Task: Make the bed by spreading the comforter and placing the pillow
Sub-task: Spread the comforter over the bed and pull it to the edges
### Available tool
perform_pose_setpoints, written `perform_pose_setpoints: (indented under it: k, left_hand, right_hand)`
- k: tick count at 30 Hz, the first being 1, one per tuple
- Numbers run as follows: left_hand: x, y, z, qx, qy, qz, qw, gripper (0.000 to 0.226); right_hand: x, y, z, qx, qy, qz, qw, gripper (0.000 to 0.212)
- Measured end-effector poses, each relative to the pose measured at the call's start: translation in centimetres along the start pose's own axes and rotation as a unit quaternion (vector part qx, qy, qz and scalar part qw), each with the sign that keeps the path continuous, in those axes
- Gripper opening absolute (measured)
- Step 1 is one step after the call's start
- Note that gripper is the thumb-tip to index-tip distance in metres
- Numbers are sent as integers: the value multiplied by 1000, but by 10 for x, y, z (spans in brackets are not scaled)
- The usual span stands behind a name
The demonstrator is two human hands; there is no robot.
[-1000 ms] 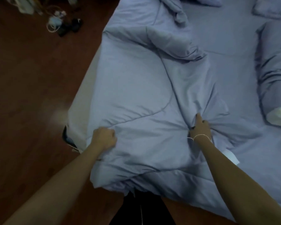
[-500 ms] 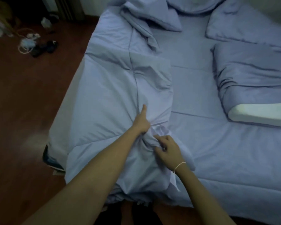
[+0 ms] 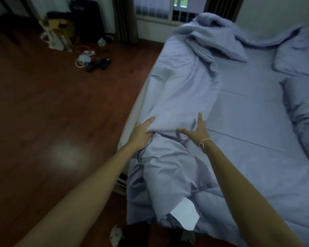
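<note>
While the bed [image 3: 248,107] is seen from its foot, the comforter [image 3: 182,97] is bunched in a long roll along its left edge, from the near corner to the far end. Pillows [image 3: 303,104] are lying on the right side. The roll is touched by the left hand [image 3: 141,133], fingers tucked into a fold, and the right hand [image 3: 197,130], fingers spread flat.
</note>
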State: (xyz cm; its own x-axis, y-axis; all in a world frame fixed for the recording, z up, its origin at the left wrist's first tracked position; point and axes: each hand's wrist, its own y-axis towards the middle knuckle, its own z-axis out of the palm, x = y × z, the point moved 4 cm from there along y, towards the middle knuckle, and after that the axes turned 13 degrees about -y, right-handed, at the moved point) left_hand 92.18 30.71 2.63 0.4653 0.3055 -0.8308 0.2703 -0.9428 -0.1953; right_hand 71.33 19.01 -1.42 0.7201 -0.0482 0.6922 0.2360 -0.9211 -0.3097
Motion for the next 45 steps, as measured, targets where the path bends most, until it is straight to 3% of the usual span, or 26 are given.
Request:
perform_pose_setpoints:
  k: [4, 11, 15, 21, 25, 28, 31, 40, 45]
  left_hand:
    - [47, -17, -99, -23, 19, 8, 1000, 55]
    - [134, -35, -246, -63, 53, -13, 997, 55]
    - [172, -26, -280, -69, 85, -27, 994, 61]
    - [246, 10, -312, -54, 93, -73, 992, 65]
    - [286, 42, -327, -52, 92, -108, 989, 60]
    - [303, 61, -337, 9, 106, -141, 984, 57]
    - [315, 89, -356, 52, 145, -153, 976, 56]
    - [303, 188, -399, 83, 184, -79, 976, 51]
    - [285, 274, -424, 108, 247, -15, 963, 51]
  right_hand:
    - [67, 8, 74, 48, -94, -45, 993, 133]
    - [177, 0, 200, 53, -179, -85, 979, 110]
    - [203, 6, 238, 97, -189, -101, 972, 86]
    - [243, 42, 311, 137, -206, -93, 964, 83]
    - [253, 68, 353, 147, -137, -59, 978, 74]
    - [259, 85, 371, 136, -55, 8, 989, 67]
    - [274, 100, 383, 124, -49, 35, 991, 61]
    - [311, 151, 369, 81, -64, 72, 992, 60]
    - [331, 201, 330, 6, -87, 84, 993, 63]
